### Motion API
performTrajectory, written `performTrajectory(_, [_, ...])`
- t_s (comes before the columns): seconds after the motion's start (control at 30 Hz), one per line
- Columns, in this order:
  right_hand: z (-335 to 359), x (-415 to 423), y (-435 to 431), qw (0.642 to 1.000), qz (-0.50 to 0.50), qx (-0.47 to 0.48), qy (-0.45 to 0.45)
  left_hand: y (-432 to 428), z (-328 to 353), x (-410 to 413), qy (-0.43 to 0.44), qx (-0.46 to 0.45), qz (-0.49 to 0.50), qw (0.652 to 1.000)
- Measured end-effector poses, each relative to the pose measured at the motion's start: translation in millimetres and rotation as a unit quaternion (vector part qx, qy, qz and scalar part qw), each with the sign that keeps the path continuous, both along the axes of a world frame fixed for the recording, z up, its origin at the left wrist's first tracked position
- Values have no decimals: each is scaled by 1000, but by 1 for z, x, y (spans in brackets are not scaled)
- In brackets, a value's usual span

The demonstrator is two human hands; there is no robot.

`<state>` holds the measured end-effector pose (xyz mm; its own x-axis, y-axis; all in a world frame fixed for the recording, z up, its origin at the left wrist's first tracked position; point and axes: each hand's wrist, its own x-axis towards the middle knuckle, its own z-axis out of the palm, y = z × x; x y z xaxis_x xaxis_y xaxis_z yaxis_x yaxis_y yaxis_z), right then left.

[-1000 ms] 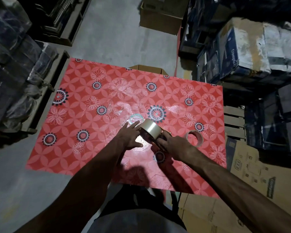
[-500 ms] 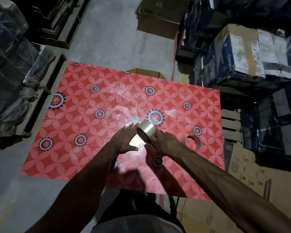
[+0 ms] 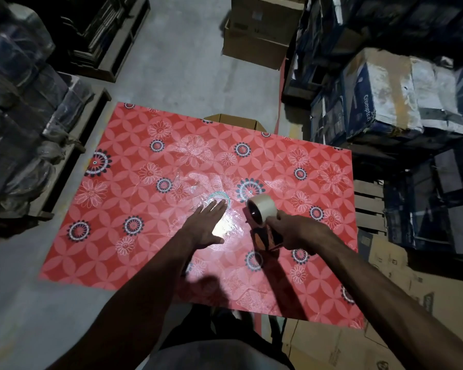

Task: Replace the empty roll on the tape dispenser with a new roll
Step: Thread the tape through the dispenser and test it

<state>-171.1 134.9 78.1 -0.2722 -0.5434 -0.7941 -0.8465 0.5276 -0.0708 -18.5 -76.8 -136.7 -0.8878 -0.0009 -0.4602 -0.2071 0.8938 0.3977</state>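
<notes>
A tape dispenser [image 3: 265,240] with a red-orange body carries a full roll of clear tape [image 3: 263,209] on its wheel. It stands low over the red flower-patterned table [image 3: 118,198], right of centre. My right hand [image 3: 296,233] grips the dispenser from its right side. My left hand [image 3: 206,227] is spread flat, palm down, left of the dispenser and apart from it. The loose empty roll seen earlier is not visible; my right hand covers that spot.
Crumpled clear plastic wrap with a teal ring [image 3: 217,197] lies just beyond my left fingertips. Stacked cartons [image 3: 385,102] crowd the right side and wrapped bundles [image 3: 19,116] the left. An open cardboard box [image 3: 235,121] sits behind the table.
My left hand has come off the tape roll and moved left, fingers spread. My right hand has shifted the dispenser with the roll to the right.
</notes>
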Motion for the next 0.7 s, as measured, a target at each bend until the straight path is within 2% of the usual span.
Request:
performTrajectory(0.2, [-2,-22,27,988,-121,-79,-59,10,24,-12,-44,-31,-12,998])
performTrajectory(0.27, [-10,-22,38,976,-164,-132,-64,11,36,-14,-42,-70,-26,996])
performTrajectory(0.33, [-26,-15,49,954,-231,-181,-54,10,47,-12,-4,-128,-40,991])
performTrajectory(0.4, [-43,-2,54,915,-320,-240,-55,11,54,-8,47,-161,-35,985])
performTrajectory(0.53, [-79,25,48,792,-494,-349,-77,11,62,-3,90,-160,-1,983])
performTrajectory(0.63, [-99,37,37,727,-556,-393,-90,16,64,-1,110,-137,26,984])
performTrajectory(0.7, [-110,47,33,702,-568,-421,-84,20,64,6,116,-114,58,985])
